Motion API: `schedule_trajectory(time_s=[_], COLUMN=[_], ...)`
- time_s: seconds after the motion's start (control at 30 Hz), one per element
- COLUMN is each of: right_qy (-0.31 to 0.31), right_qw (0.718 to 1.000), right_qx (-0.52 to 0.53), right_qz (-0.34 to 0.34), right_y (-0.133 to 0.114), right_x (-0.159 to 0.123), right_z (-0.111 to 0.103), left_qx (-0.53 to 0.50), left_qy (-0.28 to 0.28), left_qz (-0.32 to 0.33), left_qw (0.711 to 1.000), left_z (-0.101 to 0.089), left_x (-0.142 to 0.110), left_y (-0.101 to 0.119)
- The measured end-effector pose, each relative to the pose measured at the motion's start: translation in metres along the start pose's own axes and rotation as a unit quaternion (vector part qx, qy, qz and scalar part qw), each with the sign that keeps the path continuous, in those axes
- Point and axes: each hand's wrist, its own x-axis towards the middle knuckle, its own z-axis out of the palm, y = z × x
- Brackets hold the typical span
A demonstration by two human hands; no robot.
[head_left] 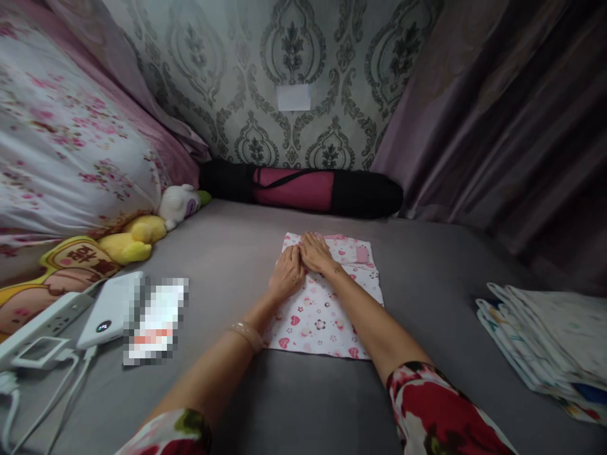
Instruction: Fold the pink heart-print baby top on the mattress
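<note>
A small white child's top [327, 316], printed with pink hearts and flowers, lies spread on the grey sheet. Its sleeve is folded across the far part, with the pink cuff [361, 254] showing at the right. My left hand [287, 272] rests on the far left of the top, palm down, its fingers close together and slightly bent. Touching it on the right, my right hand [315, 253] lies flat on the cloth near the far edge, fingers stretched forward. The cloth beneath both palms is hidden.
A stack of folded cloths [545, 341] lies at the right. At left are a white power bank [111, 309], a power strip [52, 322] with cables, a blurred-out object [159, 322] and plush toys [128, 240]. A black and pink long bag [294, 189] lies against the wall.
</note>
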Motion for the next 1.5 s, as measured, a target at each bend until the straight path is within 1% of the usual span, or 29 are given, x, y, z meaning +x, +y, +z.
schedule_trajectory(time_s=[0.1, 0.27, 0.4, 0.53, 0.63, 0.73, 0.87, 0.93, 1.03, 1.17, 1.23, 1.3, 1.37, 1.5], right_qy=[-0.015, -0.014, -0.031, -0.051, -0.035, -0.030, -0.038, -0.033, -0.032, -0.043, -0.020, 0.015, 0.032, 0.014], right_qw=[1.000, 1.000, 0.999, 0.999, 0.999, 0.997, 0.993, 0.992, 0.994, 0.996, 0.997, 0.999, 0.999, 0.999], right_qx=[0.001, -0.003, -0.002, 0.002, -0.007, -0.016, -0.045, -0.050, -0.029, 0.046, 0.062, 0.048, 0.027, 0.007], right_qz=[-0.020, -0.016, -0.015, -0.009, -0.033, -0.063, -0.106, -0.109, -0.099, -0.069, -0.043, -0.012, 0.017, 0.036], right_y=[-0.006, -0.006, -0.006, -0.010, -0.017, -0.025, -0.029, -0.029, -0.029, -0.024, -0.016, -0.006, 0.004, 0.015], right_x=[0.004, 0.005, 0.007, 0.013, 0.019, 0.026, 0.033, 0.034, 0.035, 0.032, 0.024, 0.013, 0.002, -0.012], right_z=[0.006, 0.014, 0.011, 0.005, 0.002, 0.005, 0.014, 0.017, 0.018, 0.012, 0.008, 0.004, 0.002, 0.004], left_qx=[-0.021, -0.036, -0.041, -0.055, -0.063, -0.067, -0.062, -0.061, -0.062, -0.050, -0.022, 0.016, 0.056, 0.102], left_qy=[-0.004, 0.002, 0.018, 0.023, 0.053, 0.076, 0.074, 0.072, 0.068, 0.067, 0.067, 0.060, 0.043, -0.025], left_qz=[-0.020, -0.038, -0.047, -0.078, -0.106, -0.120, -0.127, -0.130, -0.128, -0.113, -0.106, -0.095, -0.080, -0.064], left_qw=[1.000, 0.999, 0.998, 0.995, 0.991, 0.988, 0.987, 0.987, 0.987, 0.990, 0.992, 0.994, 0.994, 0.992], left_z=[0.001, 0.006, 0.008, 0.007, 0.007, 0.007, 0.007, 0.008, 0.008, 0.007, 0.005, 0.001, -0.002, -0.007], left_x=[0.000, -0.001, -0.001, 0.000, 0.001, 0.001, 0.000, 0.000, 0.001, -0.001, -0.002, -0.002, -0.003, -0.003], left_y=[-0.002, -0.005, -0.007, -0.008, -0.009, -0.010, -0.011, -0.011, -0.011, -0.010, -0.008, -0.004, 0.001, 0.007])
